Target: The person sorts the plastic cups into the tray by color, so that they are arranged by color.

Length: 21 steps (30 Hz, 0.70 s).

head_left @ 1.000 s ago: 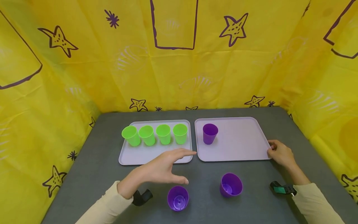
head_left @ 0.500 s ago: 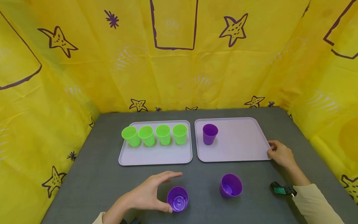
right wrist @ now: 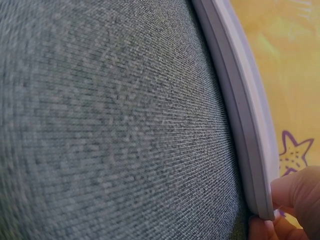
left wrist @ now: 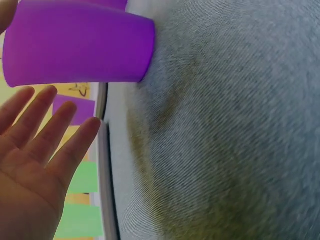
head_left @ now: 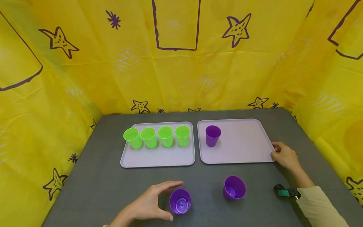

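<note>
My left hand is spread with thumb and fingers apart on the left side of a purple cup, which stands upright on the table. In the left wrist view, straight fingers lie beside that cup. The near right corner of the right-hand tray is pinched between the thumb and fingers of my right hand; the right wrist view shows the thumb over the tray's rim. One purple cup stands at the left on this tray.
Another purple cup stands on the grey table, right of the one by my left hand. The left-hand tray bears a row of several green cups. Yellow patterned cloth encloses the table's back and sides.
My left hand has come down and back from near the left tray to the side of the front purple cup. My right hand stays on the tray corner.
</note>
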### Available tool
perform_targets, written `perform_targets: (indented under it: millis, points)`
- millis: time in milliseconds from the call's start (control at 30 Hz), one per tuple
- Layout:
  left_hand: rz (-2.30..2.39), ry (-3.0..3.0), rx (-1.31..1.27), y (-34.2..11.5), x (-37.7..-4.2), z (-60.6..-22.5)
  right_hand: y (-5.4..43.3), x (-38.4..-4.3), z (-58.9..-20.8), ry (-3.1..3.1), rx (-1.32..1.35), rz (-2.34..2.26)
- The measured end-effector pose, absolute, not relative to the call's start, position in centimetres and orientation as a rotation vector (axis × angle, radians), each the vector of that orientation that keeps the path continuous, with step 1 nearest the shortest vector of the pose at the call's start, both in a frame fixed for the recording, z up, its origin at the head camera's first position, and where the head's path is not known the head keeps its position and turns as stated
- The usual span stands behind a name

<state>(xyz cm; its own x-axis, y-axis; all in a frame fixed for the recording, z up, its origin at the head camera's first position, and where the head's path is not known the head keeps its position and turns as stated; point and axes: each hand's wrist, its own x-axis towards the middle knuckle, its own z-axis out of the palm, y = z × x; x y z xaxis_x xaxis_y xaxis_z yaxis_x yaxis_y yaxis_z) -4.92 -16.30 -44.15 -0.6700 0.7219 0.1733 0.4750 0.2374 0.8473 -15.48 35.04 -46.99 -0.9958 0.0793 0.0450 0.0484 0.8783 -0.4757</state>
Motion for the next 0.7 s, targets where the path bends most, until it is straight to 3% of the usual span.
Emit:
perform_targets:
  millis: [700]
  points:
    - [1.479,2.145,1.037,-15.26,-4.84,-44.73,35.13,-15.43,-47.14,-2.971,-0.088,0.762]
